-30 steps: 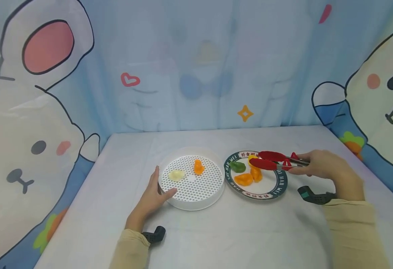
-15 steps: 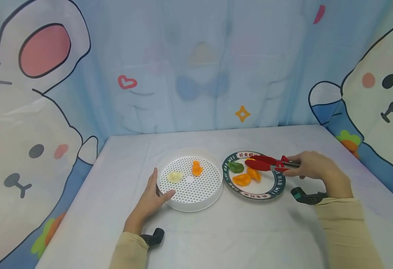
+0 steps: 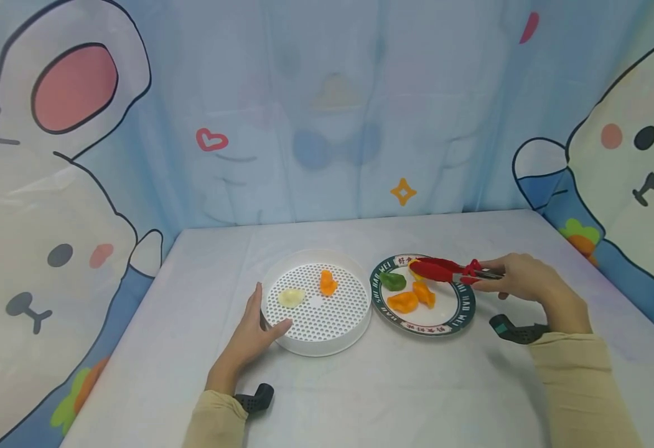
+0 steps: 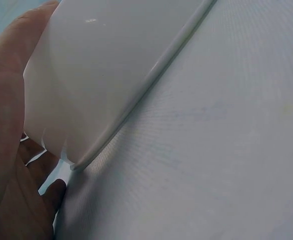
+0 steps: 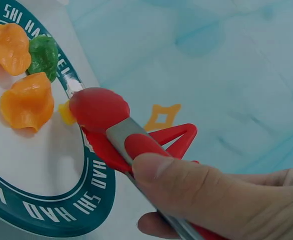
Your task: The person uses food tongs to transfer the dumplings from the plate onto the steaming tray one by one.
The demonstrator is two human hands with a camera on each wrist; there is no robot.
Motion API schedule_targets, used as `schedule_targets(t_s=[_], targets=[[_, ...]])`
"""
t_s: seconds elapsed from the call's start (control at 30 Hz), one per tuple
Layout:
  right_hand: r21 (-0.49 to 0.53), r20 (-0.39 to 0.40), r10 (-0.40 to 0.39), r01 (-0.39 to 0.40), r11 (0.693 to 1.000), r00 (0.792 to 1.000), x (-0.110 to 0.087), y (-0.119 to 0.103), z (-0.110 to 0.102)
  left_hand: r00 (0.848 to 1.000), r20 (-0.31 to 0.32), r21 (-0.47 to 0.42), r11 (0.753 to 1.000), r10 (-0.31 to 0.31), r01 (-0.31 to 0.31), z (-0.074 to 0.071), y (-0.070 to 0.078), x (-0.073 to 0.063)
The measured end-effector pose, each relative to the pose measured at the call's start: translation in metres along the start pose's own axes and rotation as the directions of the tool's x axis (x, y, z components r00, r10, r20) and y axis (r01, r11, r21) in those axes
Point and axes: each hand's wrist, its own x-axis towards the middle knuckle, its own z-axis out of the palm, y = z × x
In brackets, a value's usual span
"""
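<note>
My left hand (image 3: pixel 248 336) holds the left side of a round white steamer tray (image 3: pixel 323 348), thumb at the near rim and fingers along the outer wall. A pale yellow dumpling (image 3: pixel 291 298) and an orange dumpling (image 3: pixel 328 283) lie on its perforated base. My right hand (image 3: pixel 528 280) grips red-tipped metal tongs (image 3: pixel 439 270) over the far right of a green-rimmed plate (image 3: pixel 465 314). Their red heads overlap a yellow dumpling (image 5: pixel 66 113), which is mostly hidden. Two orange dumplings (image 3: pixel 402 302) and a green dumpling (image 3: pixel 393 281) lie beside it on the plate.
Tray and plate stand side by side on a white-covered table (image 3: pixel 360 398). A blue curtain (image 3: pixel 327 112) with cartoon prints hangs behind the table and along both sides. Dark wrist cameras (image 3: pixel 256 398) sit on both wrists.
The tongs' red heads have drawn closer together at the yellow dumpling. My left hand keeps its place on the steamer tray, and the whole head view has shifted slightly.
</note>
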Motion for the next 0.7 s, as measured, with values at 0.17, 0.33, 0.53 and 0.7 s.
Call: schedule_targets(t_s=[0.17, 0.33, 0.53, 0.7], targets=[[0.047, -0.047, -0.024, 0.027, 0.999, 0.999, -0.001, -0.001, -0.002, 1.000, -0.008, 0.002, 1.000, 0.000, 0.000, 0.001, 0.000, 0.000], [0.060, -0.114, -0.081, 0.089, 0.994, 0.990, -0.004, -0.018, -0.006, 1.000, -0.001, -0.020, 1.000, 0.017, -0.017, -0.001, -0.004, 0.003], [0.032, -0.177, -0.153, 0.161, 0.986, 0.972, -0.013, -0.045, -0.006, 1.000, 0.010, -0.015, 1.000, 0.019, -0.019, 0.001, 0.003, 0.010], [-0.028, -0.201, -0.256, 0.255, 0.966, 0.946, -0.015, -0.088, 0.010, 1.000, 0.002, 0.005, 1.000, -0.008, 0.008, -0.002, 0.000, 0.005]])
